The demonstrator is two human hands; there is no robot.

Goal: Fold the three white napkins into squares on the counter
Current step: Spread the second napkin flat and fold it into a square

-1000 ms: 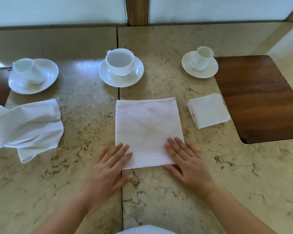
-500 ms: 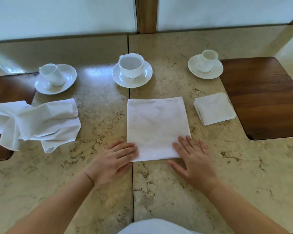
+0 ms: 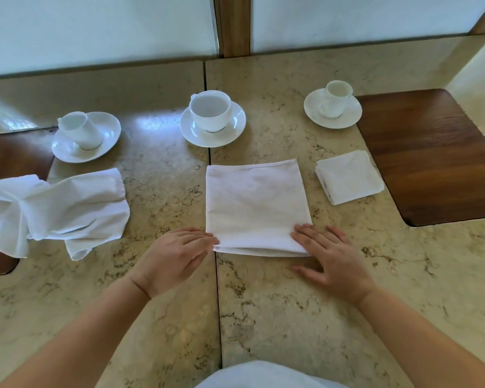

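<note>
A half-folded white napkin (image 3: pixel 255 203) lies as a rectangle in the middle of the marble counter (image 3: pixel 263 303). Its near edge is raised a little and shows its layers. My left hand (image 3: pixel 177 253) pinches the near left corner with its fingers together. My right hand (image 3: pixel 331 253) holds the near right corner, fingers on top and thumb below near the counter. A small folded square napkin (image 3: pixel 347 180) rests to the right. A crumpled, unfolded napkin (image 3: pixel 56 208) sprawls at the left.
Three white cups on saucers stand along the back: left (image 3: pixel 84 135), middle (image 3: pixel 212 117), right (image 3: pixel 333 106). Dark wooden insets sit at the right (image 3: pixel 437 158) and the left edge (image 3: pixel 0 152). A wall rises behind the counter.
Both hands slid from lying flat on the napkin's near part to its two near corners. The near edge has lifted slightly off the counter.
</note>
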